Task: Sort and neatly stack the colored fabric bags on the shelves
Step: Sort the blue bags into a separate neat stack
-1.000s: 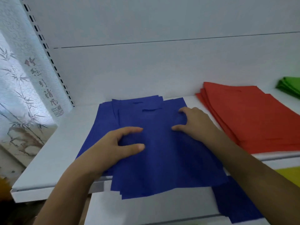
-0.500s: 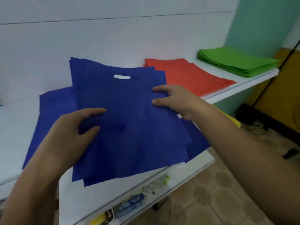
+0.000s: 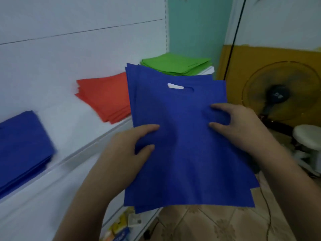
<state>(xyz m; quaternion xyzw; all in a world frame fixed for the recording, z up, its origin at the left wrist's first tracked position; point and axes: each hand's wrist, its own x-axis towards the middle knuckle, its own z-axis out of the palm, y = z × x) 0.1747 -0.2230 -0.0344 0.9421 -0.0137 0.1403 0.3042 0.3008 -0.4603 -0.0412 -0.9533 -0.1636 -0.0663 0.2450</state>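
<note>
Both hands (image 3: 132,146) (image 3: 238,126) pinch the blue bags (image 3: 187,153), fingers beneath hidden.

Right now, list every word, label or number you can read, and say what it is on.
None can be read.
Fan: pale label on its hub, too blurred.
Packets on the lower shelf: print and a code-like square, too small.
Held blue bags, red stack, green stack: no print visible.
</note>
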